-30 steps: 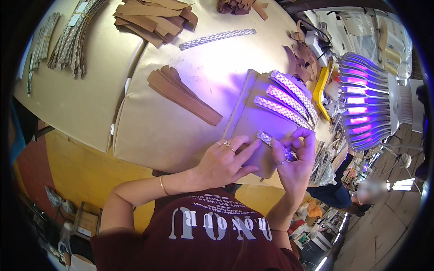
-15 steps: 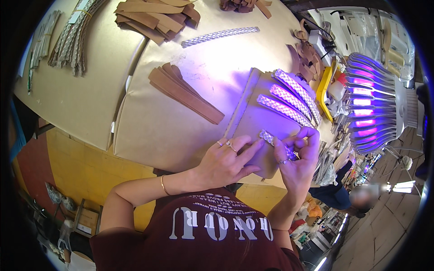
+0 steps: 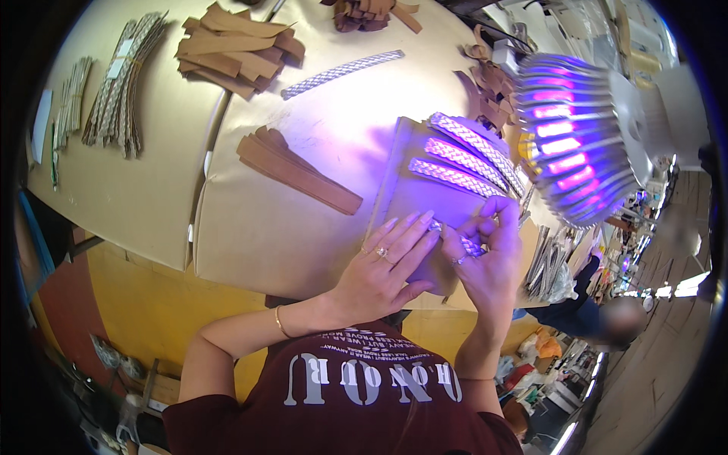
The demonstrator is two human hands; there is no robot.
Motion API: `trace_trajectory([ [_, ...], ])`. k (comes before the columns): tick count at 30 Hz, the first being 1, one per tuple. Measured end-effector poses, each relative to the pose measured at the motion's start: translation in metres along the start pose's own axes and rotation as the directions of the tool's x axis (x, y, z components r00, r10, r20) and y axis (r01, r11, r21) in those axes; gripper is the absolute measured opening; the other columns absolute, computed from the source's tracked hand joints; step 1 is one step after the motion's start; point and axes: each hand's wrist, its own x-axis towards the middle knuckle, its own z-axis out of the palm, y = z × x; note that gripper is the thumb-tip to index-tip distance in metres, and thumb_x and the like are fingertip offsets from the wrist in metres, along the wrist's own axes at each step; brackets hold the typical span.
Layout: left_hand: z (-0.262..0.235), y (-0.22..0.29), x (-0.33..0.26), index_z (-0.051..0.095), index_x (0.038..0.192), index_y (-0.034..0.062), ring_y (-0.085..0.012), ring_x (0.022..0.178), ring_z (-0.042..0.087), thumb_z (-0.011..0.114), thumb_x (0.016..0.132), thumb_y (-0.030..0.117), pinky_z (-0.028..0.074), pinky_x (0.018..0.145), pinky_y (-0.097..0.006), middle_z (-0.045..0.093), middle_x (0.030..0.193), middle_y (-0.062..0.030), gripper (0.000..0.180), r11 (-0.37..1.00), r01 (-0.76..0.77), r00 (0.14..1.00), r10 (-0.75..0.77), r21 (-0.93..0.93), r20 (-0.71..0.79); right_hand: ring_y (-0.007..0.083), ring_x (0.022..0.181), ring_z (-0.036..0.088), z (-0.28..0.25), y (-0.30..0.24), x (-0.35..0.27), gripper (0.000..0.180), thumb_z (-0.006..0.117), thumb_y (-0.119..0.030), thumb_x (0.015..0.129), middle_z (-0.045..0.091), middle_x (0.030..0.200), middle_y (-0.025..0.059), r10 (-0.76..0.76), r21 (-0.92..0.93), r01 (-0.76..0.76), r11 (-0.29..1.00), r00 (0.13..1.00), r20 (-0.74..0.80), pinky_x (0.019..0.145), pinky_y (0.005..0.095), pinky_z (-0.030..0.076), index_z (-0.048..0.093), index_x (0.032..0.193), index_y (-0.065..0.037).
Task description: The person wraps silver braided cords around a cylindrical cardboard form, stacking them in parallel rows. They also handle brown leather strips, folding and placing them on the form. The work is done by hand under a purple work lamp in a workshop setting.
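My right hand (image 3: 485, 254) pinches a braided strip (image 3: 474, 247), left hand (image 3: 387, 269) flat-ish at its tip; maroon tee's (image 3: 356, 428) got big lettering (image 3: 371, 381).

A gold-topped desk (image 3: 258, 243), divided by a dark seam (image 3: 207, 163) toward its left end, stands over a yellow floor (image 3: 159, 296) with a red-brown band (image 3: 76, 311). A finned lamp (image 3: 576, 144) glows pink and violet at the desk's right edge, while white glare (image 3: 364, 98) washes the top. Beyond that edge, strip lights (image 3: 563, 438) shine beside grey panels (image 3: 652, 402), whether wall or ceiling unclear.
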Motion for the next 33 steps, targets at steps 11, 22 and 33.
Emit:
trace_trajectory([
  [11,-0.001,0.002,0.003,0.042,0.139,-0.006,-0.0385,0.134,0.043,0.069,0.086,0.033,0.029,0.111,-0.053,0.043,0.143,-0.0272,0.071,1.0,0.004,0.997,-0.007,0.028,0.08,0.0206,0.051,0.054,-0.044,0.011,-0.013,0.031,0.08,-0.028,0.078,0.059,0.061,0.0074,-0.065,-0.361,0.025,0.932,0.993,-0.101,0.052,0.0319,0.042,0.064,0.073,-0.003],
  [22,-0.002,0.005,0.007,0.048,0.135,-0.0039,-0.04,0.132,0.045,0.07,0.086,0.033,0.032,0.108,-0.056,0.045,0.141,-0.0292,0.065,0.995,0.007,0.996,-0.016,0.1,0.091,0.0289,0.055,0.057,-0.044,0.026,-0.013,0.035,0.075,-0.035,0.081,0.061,0.064,0.0108,-0.021,-0.199,-0.003,0.98,0.993,-0.118,0.055,0.0388,0.042,0.064,0.071,-0.003],
  [33,-0.008,0.01,0.01,0.054,0.133,0.0026,-0.0431,0.131,0.045,0.064,0.09,0.038,0.032,0.106,-0.06,0.041,0.143,-0.0316,0.056,0.971,-0.058,0.981,0.012,0.231,0.192,0.029,0.057,0.058,-0.035,0.05,-0.014,0.037,0.076,-0.036,0.08,0.06,0.063,0.0125,0.03,-0.066,-0.038,0.997,0.993,-0.116,0.055,0.0388,0.044,0.066,0.073,-0.002],
])
